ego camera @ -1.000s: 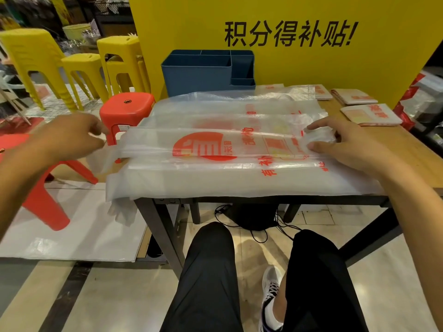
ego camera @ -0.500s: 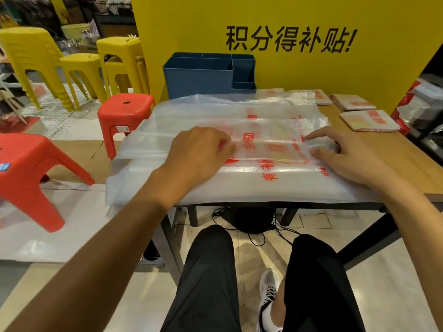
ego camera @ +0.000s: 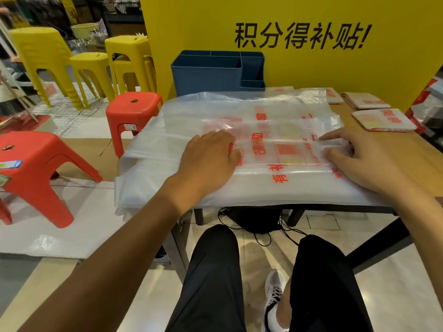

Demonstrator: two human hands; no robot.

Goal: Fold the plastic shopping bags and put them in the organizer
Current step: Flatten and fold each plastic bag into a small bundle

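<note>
A stack of clear plastic shopping bags [ego camera: 239,185] with red print covers the wooden table [ego camera: 429,164]. On top lies one bag folded into a long strip [ego camera: 287,152]. My left hand [ego camera: 211,159] presses flat on the strip's middle. My right hand [ego camera: 354,154] holds down the strip's right end, index finger stretched out and thumb on the plastic. The blue organizer [ego camera: 208,75] stands at the table's back against the yellow wall. Its visible compartments look empty.
Three folded bags [ego camera: 383,119] lie at the table's back right. Red stools [ego camera: 134,111] and yellow stools [ego camera: 129,56] stand on the floor to the left. The bag stack overhangs the table's left and front edges. My legs are under the table.
My left hand came in from the strip's far left end and now presses on its middle. My right hand stayed at the right end.
</note>
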